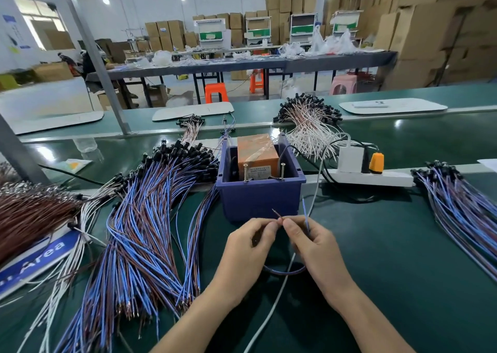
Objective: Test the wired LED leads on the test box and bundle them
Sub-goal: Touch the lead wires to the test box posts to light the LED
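The test box (258,199) is a blue plastic bin holding an orange taped block, with two upright screws (263,172) at its near rim. Just in front of it, my left hand (250,248) and my right hand (312,245) meet and pinch one LED lead (285,272). Its brown wire end sticks up between my fingertips and its blue wire end rises from my right hand. The lead loops down below my hands. A big pile of blue and brown leads (145,231) lies to the left.
A bundle of blue leads (462,207) lies at the right edge. White-wired leads (309,127) sit behind the box. A white power strip (371,176) with an orange plug is to the box's right, and a white cable (271,307) runs between my arms. Brown leads (29,213) lie far left.
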The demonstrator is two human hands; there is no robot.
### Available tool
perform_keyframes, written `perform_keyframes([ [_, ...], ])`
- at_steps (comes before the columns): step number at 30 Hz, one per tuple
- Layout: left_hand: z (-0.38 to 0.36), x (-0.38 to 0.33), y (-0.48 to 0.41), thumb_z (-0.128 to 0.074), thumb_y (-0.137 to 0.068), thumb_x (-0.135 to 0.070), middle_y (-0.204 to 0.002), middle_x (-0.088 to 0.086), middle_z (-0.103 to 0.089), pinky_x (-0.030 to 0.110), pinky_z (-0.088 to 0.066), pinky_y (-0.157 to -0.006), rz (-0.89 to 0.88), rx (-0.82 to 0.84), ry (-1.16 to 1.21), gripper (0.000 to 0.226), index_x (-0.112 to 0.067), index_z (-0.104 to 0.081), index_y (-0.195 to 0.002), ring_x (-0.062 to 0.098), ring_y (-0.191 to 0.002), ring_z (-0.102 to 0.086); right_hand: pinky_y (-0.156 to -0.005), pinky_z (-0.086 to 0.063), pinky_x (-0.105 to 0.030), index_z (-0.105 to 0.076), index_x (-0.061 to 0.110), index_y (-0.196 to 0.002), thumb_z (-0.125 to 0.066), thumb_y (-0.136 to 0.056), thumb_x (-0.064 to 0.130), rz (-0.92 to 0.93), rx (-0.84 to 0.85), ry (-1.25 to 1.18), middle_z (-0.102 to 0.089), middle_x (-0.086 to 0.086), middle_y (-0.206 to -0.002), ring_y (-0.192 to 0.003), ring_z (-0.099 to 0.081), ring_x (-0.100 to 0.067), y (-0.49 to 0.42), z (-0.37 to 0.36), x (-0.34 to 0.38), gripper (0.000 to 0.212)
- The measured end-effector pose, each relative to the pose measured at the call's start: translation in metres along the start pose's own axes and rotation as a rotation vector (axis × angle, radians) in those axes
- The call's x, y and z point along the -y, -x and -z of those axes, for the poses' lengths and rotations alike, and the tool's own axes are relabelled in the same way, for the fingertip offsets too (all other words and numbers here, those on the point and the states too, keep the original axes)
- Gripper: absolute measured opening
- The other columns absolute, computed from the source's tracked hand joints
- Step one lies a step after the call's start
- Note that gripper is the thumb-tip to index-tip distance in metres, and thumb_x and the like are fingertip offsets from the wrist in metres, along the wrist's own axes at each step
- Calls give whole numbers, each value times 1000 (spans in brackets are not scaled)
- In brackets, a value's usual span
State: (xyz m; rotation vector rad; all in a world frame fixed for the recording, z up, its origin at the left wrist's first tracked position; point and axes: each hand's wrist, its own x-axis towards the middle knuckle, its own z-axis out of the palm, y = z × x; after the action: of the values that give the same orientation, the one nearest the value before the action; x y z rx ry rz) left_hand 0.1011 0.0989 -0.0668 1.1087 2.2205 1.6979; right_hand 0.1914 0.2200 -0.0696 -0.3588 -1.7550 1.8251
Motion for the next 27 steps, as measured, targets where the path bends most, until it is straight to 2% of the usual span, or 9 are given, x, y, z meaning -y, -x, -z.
perform_keyframes([
  [4, -5, -7, 1, -57, -103, -18, -87, -11, -74, 17, -51, -68, 55, 32, 183, 18, -26, -73, -105, 0, -74, -64, -75, -55, -18, -76, 24, -96, -66, -96, 21, 1, 19, 0, -78, -1, -94, -88, -73, -10, 0, -1, 2, 11],
  [7, -4, -9, 1, -57, -103, -15, -82, -6, -71, 23, -53, -63, 99, 44, 302, 19, -25, -74, -105, 7, -68, -60, -73, -57, -31, -71, 26, -90, -69, -86, 37, -51, 9, -36, -73, -2, -84, -77, -68, -17, 0, -2, 3, 12],
  [11, 0, -10, -1, -58, -102, -17, -84, -2, -69, 24, -52, -63, 169, 110, 435, 17, -22, -75, -100, 11, -75, -61, -49, -43, -16, -66, 33, -82, -67, -86, 38, -67, 75, -99, -56, 8, -64, -54, -49, -4, 1, -3, 3, 6],
  [15, 4, -10, -3, -56, -101, -26, -88, -1, -71, 24, -51, -63, 205, 135, 503, 18, -24, -73, -95, 10, -80, -62, -48, -42, -13, -68, 35, -91, -60, -91, 40, -38, 110, -87, -60, 10, -65, -54, -51, -2, 0, -5, 2, 10],
  [17, 6, -10, -7, -49, -106, -21, -91, 1, -74, 24, -51, -60, 239, 83, 549, 23, -20, -68, -93, 10, -78, -63, -54, -46, -17, -67, 30, -93, -51, -94, 46, -27, 42, -31, -62, 8, -68, -60, -56, -5, -2, -5, -1, 23],
  [19, 10, -9, -13, -44, -108, -20, -81, 2, -72, 25, -49, -57, 279, -2, 599, 22, -16, -60, -92, 13, -70, -61, -61, -53, -23, -62, 18, -95, -43, -96, 47, -51, -31, -34, -62, 7, -66, -63, -60, -10, -5, -2, -5, 35],
  [22, 24, -4, -20, -42, -109, -20, -62, -5, -56, 24, -46, -53, 275, -145, 587, 21, -15, -57, -95, 11, -58, -49, -58, -56, -26, -64, 13, -96, -40, -99, 45, -92, -113, -73, -47, 10, -56, -52, -48, -9, -8, 2, -7, 40],
  [25, 38, 2, -22, -44, -108, -20, -60, -10, -47, 22, -47, -53, 198, -274, 432, 21, -17, -64, -103, 7, -55, -44, -41, -39, -24, -70, 18, -101, -39, -99, 55, -127, -161, -96, -29, 10, -55, -43, -28, -7, -9, 6, -5, 49],
  [27, 42, 5, -24, -45, -108, -17, -61, -10, -47, 24, -48, -55, 162, -317, 343, 23, -21, -68, -107, 6, -56, -45, -38, -30, -22, -73, 20, -103, -32, -106, 53, -159, -169, -116, -26, 10, -55, -42, -24, -7, -11, 8, -7, 52],
])
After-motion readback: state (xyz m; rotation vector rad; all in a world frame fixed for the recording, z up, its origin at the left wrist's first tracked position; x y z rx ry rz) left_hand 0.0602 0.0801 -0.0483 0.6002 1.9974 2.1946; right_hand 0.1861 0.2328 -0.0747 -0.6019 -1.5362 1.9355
